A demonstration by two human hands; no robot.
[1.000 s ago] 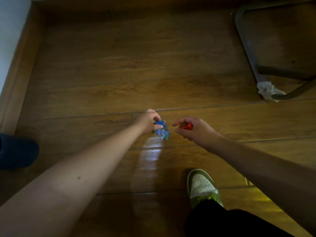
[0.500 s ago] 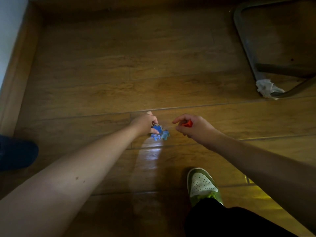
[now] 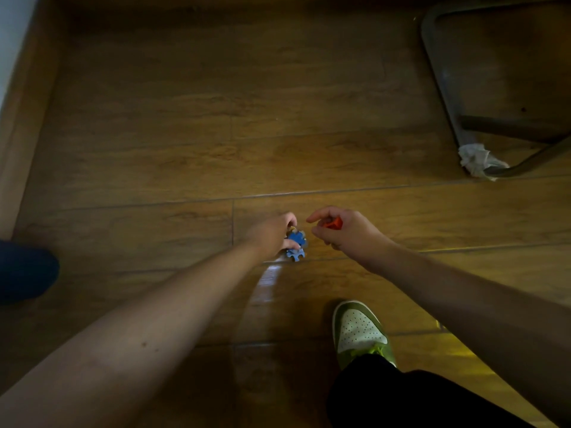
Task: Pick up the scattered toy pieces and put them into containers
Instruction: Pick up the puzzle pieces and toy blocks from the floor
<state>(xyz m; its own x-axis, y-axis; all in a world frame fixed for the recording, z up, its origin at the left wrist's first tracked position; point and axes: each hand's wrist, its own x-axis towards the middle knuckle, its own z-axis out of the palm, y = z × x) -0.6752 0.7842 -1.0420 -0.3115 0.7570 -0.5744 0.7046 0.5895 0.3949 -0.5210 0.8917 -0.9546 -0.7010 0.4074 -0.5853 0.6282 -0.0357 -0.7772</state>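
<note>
Since a second ago, the blue pieces point(image 3: 296, 246) have slid in closer under my left hand point(image 3: 272, 234), which has drawn them a little toward me; the right hand point(image 3: 346, 231) has barely shifted. My left grip is curled over the blue pieces, thumb and fingers pinching them low against the floor point(image 3: 185, 149); whether they are lifted clear of the boards I cannot tell. Just right of the blue pieces, my right grip is closed round a red piece point(image 3: 333, 223), forefinger stretched out toward the left hand, the two hands near but apart. Nearer me than the blue pieces and to the right stands my green shoe point(image 3: 361, 333). Far beyond them to the right is a metal frame point(image 3: 445, 88) with a white wad point(image 3: 477, 160) at its corner. Well left of the blue pieces lies something dark blue point(image 3: 24, 270) at the edge of view.
</note>
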